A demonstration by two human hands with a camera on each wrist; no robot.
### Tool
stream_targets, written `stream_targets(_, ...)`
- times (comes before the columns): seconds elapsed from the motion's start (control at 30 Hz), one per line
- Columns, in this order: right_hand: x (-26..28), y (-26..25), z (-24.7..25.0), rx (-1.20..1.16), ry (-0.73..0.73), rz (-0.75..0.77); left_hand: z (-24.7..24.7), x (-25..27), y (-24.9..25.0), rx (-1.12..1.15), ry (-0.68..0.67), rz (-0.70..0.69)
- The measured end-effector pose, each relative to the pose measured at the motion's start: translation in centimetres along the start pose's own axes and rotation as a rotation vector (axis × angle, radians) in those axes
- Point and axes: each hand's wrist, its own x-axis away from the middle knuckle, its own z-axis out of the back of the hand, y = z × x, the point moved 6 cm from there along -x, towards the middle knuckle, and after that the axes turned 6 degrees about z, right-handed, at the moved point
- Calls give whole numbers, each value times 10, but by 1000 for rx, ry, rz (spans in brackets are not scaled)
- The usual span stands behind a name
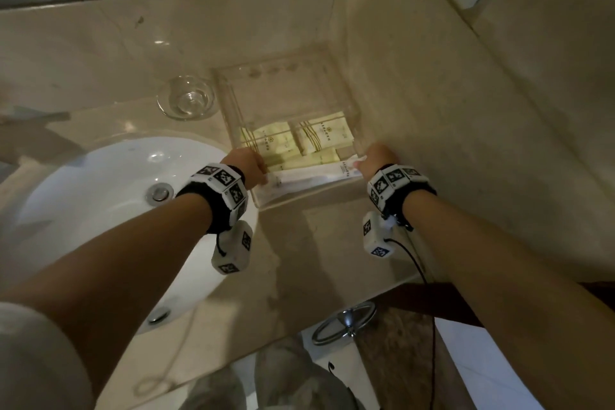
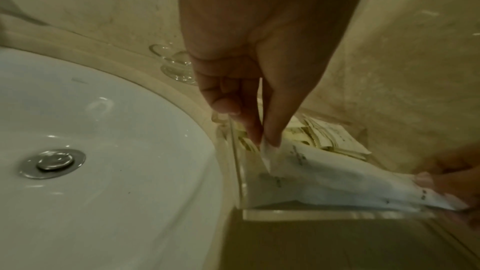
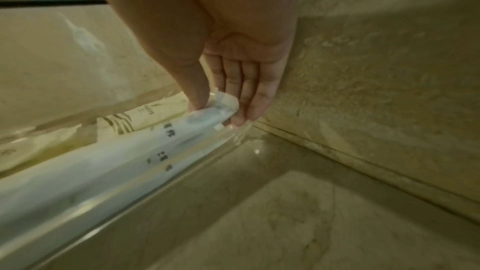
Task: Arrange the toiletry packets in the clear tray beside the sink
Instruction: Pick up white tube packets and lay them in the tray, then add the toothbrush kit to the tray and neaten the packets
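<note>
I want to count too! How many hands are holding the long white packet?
2. The left hand pinches the end of the long white packet nearest the sink; the right hand pinches the end by the wall.

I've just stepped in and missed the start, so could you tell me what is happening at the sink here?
A person is tidying toiletry packets in the clear tray beside the sink. The left hand and right hand each pinch one end of a long white packet, holding it along the tray's near edge. Yellow packets already lie flat behind it. A glass dish sits left of the tray.
</note>
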Motion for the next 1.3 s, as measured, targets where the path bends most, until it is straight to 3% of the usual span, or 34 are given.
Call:
stream_targets(0.3,10,-11,-1,257,32,138,-7,5,-1,-210,-15,-86)
stream_targets(0.43,23,-38,14,252,175,224,14,10,-7,-76,51,-81)
stream_targets(0.57,34,-95,15,177,127,332,52,22,-31,107,132,5)
stream_targets(0.8,91,-263,-37,103,4,680,119,70,-155,291,266,171)
stream_targets(1.0,183,-403,-125,106,-171,988,149,154,-314,402,416,444)
stream_targets(1.13,242,-451,-197,151,-313,1116,136,208,-404,439,444,625)
stream_targets(1.3,288,-479,-274,300,-466,1149,104,261,-484,464,427,813)
